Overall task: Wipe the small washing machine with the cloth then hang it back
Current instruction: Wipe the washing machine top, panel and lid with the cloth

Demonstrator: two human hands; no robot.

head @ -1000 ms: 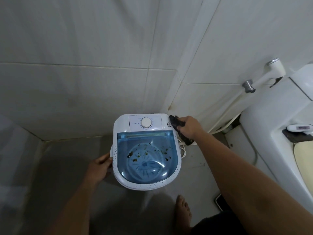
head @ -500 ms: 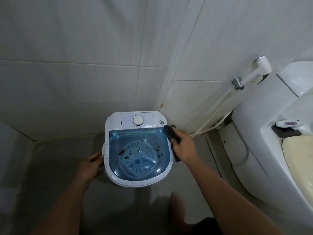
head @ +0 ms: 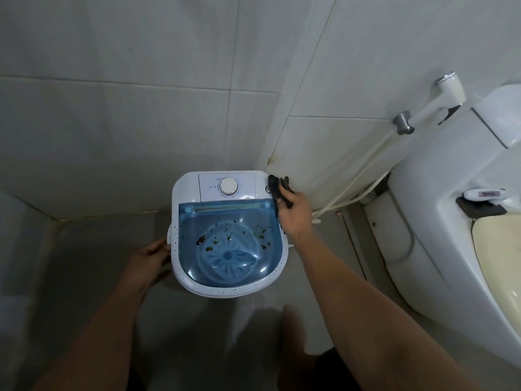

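While the small washing machine point(head: 229, 235) is standing on the floor in the tiled corner, the left hand point(head: 146, 263) is bracing its left side with relaxed fingers; the right hand point(head: 296, 213) is gripping the dark cloth point(head: 277, 190) against its far-right edge.

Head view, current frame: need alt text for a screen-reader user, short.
A person's right hand presses a dark cloth against the back right corner of a small white washing machine with a blue see-through lid, while the left hand touches its left side. A toilet stands to the right.
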